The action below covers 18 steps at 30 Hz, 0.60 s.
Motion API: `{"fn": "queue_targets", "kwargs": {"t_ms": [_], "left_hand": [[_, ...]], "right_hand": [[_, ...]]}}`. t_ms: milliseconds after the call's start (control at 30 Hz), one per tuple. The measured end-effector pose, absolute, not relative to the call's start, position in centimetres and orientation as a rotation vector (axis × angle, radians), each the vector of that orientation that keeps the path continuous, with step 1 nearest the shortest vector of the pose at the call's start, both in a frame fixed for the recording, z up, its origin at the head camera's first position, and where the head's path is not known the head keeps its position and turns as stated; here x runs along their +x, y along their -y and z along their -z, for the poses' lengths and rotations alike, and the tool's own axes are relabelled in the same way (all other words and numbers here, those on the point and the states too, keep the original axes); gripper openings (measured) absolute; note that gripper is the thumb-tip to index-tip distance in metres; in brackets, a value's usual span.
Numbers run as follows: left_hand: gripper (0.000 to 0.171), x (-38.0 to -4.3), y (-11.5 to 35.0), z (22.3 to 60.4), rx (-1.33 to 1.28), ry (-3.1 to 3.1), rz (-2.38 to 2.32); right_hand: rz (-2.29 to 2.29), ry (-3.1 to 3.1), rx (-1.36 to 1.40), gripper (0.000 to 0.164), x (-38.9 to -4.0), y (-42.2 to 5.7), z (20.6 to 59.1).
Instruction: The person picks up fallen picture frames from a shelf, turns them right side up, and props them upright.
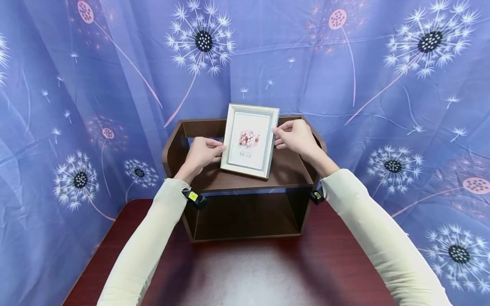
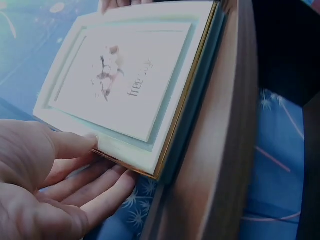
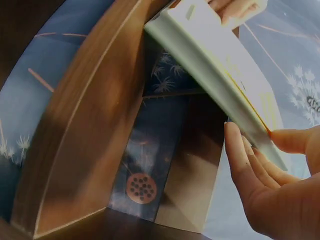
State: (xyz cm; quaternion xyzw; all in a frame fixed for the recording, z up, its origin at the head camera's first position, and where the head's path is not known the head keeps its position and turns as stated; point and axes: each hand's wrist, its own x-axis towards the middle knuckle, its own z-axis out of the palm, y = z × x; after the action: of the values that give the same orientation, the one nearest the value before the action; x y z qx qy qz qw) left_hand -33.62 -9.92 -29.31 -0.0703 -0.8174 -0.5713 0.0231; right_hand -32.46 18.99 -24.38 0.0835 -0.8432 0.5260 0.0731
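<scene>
A white picture frame [image 1: 249,142] with a pink flower print leans back a little over the top shelf of a brown wooden rack [image 1: 206,180]. My left hand [image 1: 202,155] pinches its left edge, thumb on the front and fingers behind, as the left wrist view shows with the hand [image 2: 65,175] at the frame's border [image 2: 125,155]. On the opposite edge my right hand [image 1: 296,138] pinches higher up. In the right wrist view, that hand's thumb [image 3: 292,140] lies on the front and its fingers pass behind the frame [image 3: 215,75]. The frame's lower edge is close over the shelf.
The rack has raised side panels and a lower compartment [image 1: 245,216]. It stands on a dark red table [image 1: 245,272]. A blue curtain [image 1: 268,51] with dandelion prints hangs behind and at both sides. A black wrist strap [image 1: 197,199] shows at my left cuff.
</scene>
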Motion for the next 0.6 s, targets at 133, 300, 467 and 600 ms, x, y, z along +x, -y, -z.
{"fn": "queue_targets", "kwargs": {"t_ms": [133,300,467,600], "left_hand": [[0.033,-32.7,10.2,29.7,-0.217,2.475,1.891],[0.039,-32.2,10.5,30.2,-0.203,2.448,1.984],[0.039,-31.9,10.5,30.0,-0.227,2.439,1.998],[0.038,-31.8,10.5,30.0,-0.230,2.427,2.012]], "right_hand": [[-1.672,2.520,0.242,0.036,-33.2,-18.8,24.4],[-1.758,2.509,0.239,0.036,-33.7,-18.4,24.4],[-1.751,2.515,0.250,0.035,-34.1,-18.2,24.3],[-1.745,2.520,0.244,0.035,-34.3,-18.2,24.2]]}}
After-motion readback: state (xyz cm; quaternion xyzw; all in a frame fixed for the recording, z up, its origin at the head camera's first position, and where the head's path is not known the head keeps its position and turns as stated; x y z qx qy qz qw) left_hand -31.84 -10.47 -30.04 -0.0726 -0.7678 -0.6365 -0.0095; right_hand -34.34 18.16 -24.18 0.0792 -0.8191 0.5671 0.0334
